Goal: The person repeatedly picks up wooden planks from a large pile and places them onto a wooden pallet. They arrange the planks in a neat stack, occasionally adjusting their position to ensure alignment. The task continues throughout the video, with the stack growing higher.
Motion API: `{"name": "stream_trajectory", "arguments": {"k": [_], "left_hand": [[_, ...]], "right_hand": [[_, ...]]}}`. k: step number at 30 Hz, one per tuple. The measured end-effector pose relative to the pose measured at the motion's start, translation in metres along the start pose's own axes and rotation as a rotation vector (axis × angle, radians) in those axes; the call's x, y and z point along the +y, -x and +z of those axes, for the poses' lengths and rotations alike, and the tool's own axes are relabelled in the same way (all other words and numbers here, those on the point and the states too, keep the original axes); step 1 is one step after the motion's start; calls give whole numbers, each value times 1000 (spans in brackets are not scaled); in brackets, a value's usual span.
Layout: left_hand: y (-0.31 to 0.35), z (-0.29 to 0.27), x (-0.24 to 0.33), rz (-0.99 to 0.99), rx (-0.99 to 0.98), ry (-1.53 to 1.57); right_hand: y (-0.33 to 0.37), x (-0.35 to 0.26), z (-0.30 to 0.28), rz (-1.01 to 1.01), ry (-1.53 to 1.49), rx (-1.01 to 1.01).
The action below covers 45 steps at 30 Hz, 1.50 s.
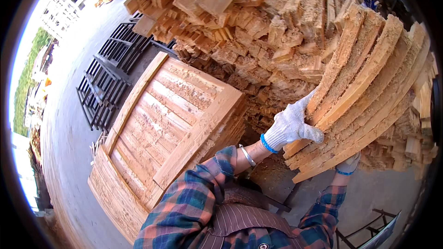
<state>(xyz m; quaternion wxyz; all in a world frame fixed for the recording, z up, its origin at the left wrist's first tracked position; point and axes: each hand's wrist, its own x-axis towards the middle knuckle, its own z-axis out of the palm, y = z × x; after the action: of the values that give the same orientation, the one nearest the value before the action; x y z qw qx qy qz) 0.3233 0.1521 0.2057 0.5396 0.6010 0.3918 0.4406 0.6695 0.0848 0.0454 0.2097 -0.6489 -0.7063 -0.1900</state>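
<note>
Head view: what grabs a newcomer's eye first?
The bundle of rough wooden strips at right, with the white-gloved left hand gripping its left side and the right hand at its lower edge, partly hidden. Beyond it, a big jumbled woodpile fills the top centre. Left of centre lies a stack of boards.

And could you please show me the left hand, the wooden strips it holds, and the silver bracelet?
Left hand (291, 122), head view: back of the glove.
Wooden strips (363, 85), head view: middle of the bundle.
Silver bracelet (248, 157), head view: outer band.
</note>
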Motion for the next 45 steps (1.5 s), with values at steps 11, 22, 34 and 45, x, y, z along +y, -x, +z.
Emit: {"name": "stream_trajectory", "arguments": {"k": [11,22,34,45], "left_hand": [[121,-186,92,389,512,160],[239,-230,107,395,861,-20],[233,-212,26,217,1127,-164],[236,-210,1,253,1061,107]], "right_hand": [[-236,-318,-46,-171,-2246,-543],[-226,-474,-100,-122,-2421,-931],[-219,-468,-36,-233,-2205,-1173],[-198,-476,-19,-524,-1898,-962]]}}
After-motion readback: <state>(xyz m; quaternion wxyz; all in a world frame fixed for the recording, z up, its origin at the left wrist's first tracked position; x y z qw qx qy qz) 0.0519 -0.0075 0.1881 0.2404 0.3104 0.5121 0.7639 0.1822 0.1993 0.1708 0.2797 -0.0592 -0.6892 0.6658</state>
